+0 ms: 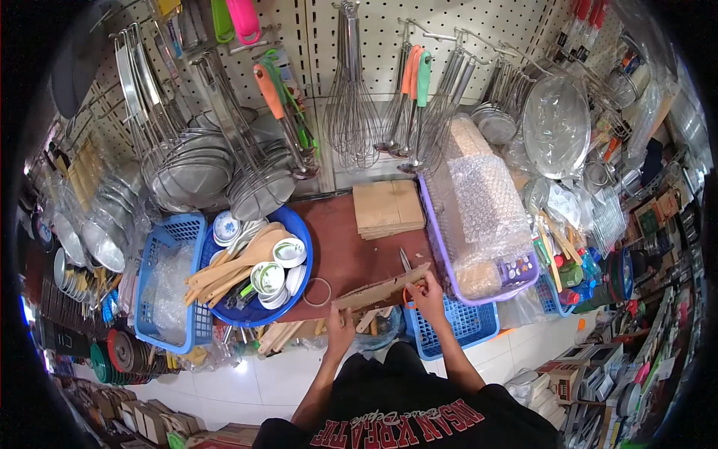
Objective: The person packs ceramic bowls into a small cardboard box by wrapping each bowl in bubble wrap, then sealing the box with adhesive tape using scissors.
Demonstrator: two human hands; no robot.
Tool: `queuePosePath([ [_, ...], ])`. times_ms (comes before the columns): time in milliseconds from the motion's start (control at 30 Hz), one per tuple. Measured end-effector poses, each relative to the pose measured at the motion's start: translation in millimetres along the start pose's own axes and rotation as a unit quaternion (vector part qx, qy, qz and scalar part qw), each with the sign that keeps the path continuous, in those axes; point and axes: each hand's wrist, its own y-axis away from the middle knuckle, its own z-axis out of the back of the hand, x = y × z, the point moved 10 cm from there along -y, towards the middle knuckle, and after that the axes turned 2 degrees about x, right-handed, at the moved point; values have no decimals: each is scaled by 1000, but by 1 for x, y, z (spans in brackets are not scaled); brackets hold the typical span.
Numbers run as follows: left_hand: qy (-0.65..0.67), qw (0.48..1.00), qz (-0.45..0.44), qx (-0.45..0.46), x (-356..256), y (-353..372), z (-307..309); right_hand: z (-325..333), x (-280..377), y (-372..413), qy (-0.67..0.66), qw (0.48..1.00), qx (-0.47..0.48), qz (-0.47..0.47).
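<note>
A long strip of brown cardboard point(381, 290) is held between my two hands over the front edge of the red-brown table point(336, 236). My left hand point(340, 329) has its fingers closed on the strip's left end. At the right end, my right hand point(428, 295) grips it with thumb and fingers. Just behind the strip lies a pair of scissors point(405, 260), its blades pointing away and an orange handle partly hidden near my right hand. A stack of flat cardboard pieces point(389, 207) rests at the back of the table. A roll of tape point(317, 292) lies left of the strip.
On the left stand a blue round basin point(308, 258) with wooden spoons and small bowls, and a blue basket point(142, 299). A purple basket point(441, 254) with bubble wrap is on the right. Below it is another blue basket point(479, 337). Whisks point(351, 112) and strainers point(194, 172) hang behind.
</note>
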Motion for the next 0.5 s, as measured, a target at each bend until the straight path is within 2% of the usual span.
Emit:
queuePosePath([
  [33, -20, 1000, 5, 0, -5, 3, 4, -1, 17, 5, -50, 998, -32, 36],
  [100, -22, 999, 37, 18, 31, 10, 5, -8, 15, 8, -34, 998, -21, 43],
  [167, -15, 997, 63, 39, 38, 8, 3, -14, 3, 5, -19, 998, 1, 53],
  [267, 18, 998, 40, 46, 13, -5, -2, -20, 10, 7, -53, 998, 23, 30],
  [400, -6, 999, 29, 34, 28, -11, -8, -25, -8, 1, -36, 996, 65, 43],
  [467, -34, 998, 35, 35, 33, -11, -10, -26, -16, -3, -73, 993, 75, 46],
  [500, -46, 995, 66, 56, 46, -9, -14, -27, -13, -5, -93, 991, 80, 47],
])
